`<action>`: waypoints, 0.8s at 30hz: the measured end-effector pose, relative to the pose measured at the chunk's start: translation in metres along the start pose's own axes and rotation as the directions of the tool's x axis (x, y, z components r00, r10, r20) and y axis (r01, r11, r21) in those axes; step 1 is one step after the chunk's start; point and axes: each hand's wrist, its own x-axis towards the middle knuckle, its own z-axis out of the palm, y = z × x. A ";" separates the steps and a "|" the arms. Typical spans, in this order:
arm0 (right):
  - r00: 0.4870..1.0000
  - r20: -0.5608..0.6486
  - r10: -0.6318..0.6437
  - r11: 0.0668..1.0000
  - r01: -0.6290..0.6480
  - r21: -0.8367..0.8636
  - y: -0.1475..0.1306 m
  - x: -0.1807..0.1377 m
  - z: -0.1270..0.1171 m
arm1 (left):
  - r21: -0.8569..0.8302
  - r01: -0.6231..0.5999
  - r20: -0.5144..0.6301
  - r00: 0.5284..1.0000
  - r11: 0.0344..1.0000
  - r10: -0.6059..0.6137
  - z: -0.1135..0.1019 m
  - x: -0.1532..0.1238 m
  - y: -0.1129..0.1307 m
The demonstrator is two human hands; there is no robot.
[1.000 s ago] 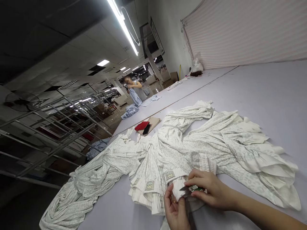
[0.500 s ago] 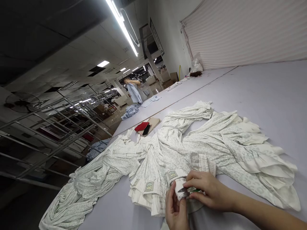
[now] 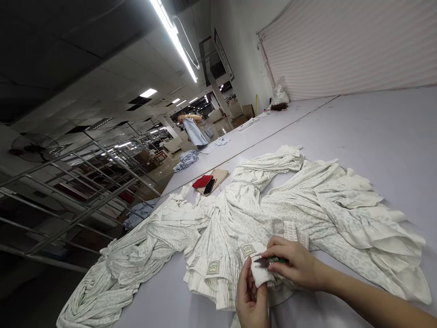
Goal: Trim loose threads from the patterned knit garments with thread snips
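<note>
Pinched in my left hand point(image 3: 251, 298) is the white elastic waistband point(image 3: 260, 275) of a pale leopard-print garment, folded up at its edge. My right hand point(image 3: 297, 265) is closed around small thread snips point(image 3: 262, 262) with a green handle, their metal blades pointing left. The blades lie against or just over the waistband, close to my left thumb and fingertips; exact contact is hard to tell. Just above sits a sewn label point(image 3: 247, 250) with a crown-like picture. Another label point(image 3: 213, 267) shows on a neighbouring waistband to the left.
More pale printed garments point(image 3: 327, 205) spread across the lilac table point(image 3: 164, 282). Beyond them lie a red cloth pouch point(image 3: 202, 181) and a black phone point(image 3: 209, 186) on brown card. Metal racks point(image 3: 88, 205) stand left. A person point(image 3: 193, 127) handles blue garments farther off.
My right hand and the snips have risen slightly, and the blades now show more plainly. My left hand keeps its pinch on the waistband, almost in place.
</note>
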 end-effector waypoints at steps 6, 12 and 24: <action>0.998 0.009 -0.054 0.997 0.055 -0.057 0.001 -0.006 -0.007 | 0.061 0.009 0.030 0.999 0.998 -0.010 -0.004 0.003 0.002; 0.991 0.089 -0.095 0.986 0.106 -0.129 -0.005 -0.008 -0.016 | 0.150 -0.051 0.075 0.996 0.987 0.040 -0.005 0.008 0.005; 0.987 0.108 -0.119 0.983 0.133 -0.126 -0.004 -0.005 -0.011 | 0.399 -0.305 0.217 0.948 0.865 0.234 -0.009 0.013 0.019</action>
